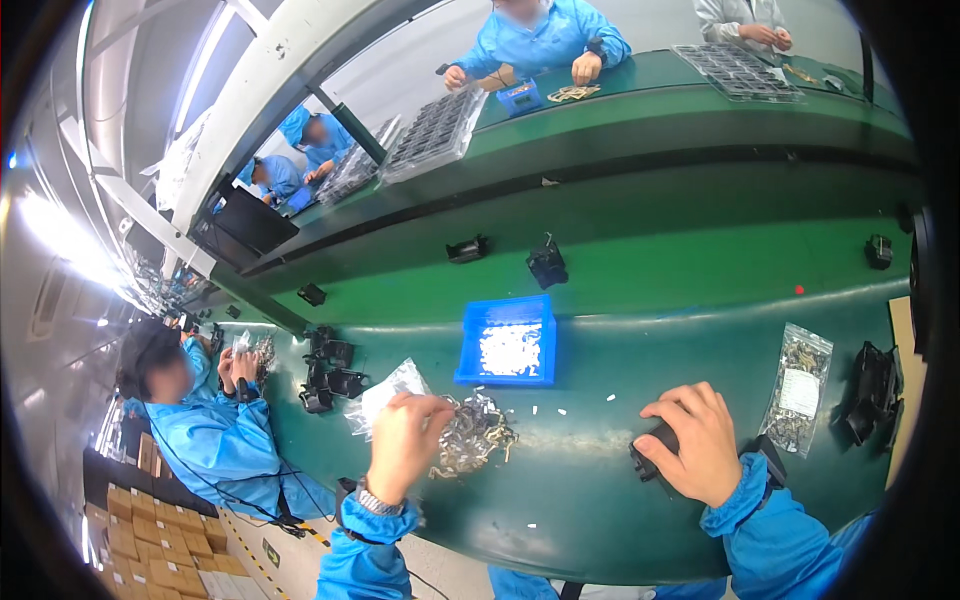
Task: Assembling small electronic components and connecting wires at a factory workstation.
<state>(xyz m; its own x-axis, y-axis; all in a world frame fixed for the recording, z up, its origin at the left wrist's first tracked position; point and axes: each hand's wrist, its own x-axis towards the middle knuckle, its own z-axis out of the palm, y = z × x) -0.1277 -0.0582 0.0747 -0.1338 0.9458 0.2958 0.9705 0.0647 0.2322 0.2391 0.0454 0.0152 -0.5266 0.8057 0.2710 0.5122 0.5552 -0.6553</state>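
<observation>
My left hand (403, 447) is at the left edge of a loose pile of small metal pieces (472, 435). Its fingers are curled to a pinch; whatever lies between the fingertips is too small to make out. Under and beside those fingers is a clear plastic bag (400, 385) with a white label. On the right, my right hand (700, 445) wraps over a small black plastic part (655, 452), holding it at the tabletop. Beyond the hands, between them, stands a blue bin (508, 382) with small white pieces (510, 348) in it.
A bag of metal pieces (798, 390) lies right of my right hand, with a black housing (868, 393) past it. Black housings (332, 365) cluster at the left; others (547, 262) sit on the green belt (650, 270). Co-workers in blue (215, 430) sit left and opposite.
</observation>
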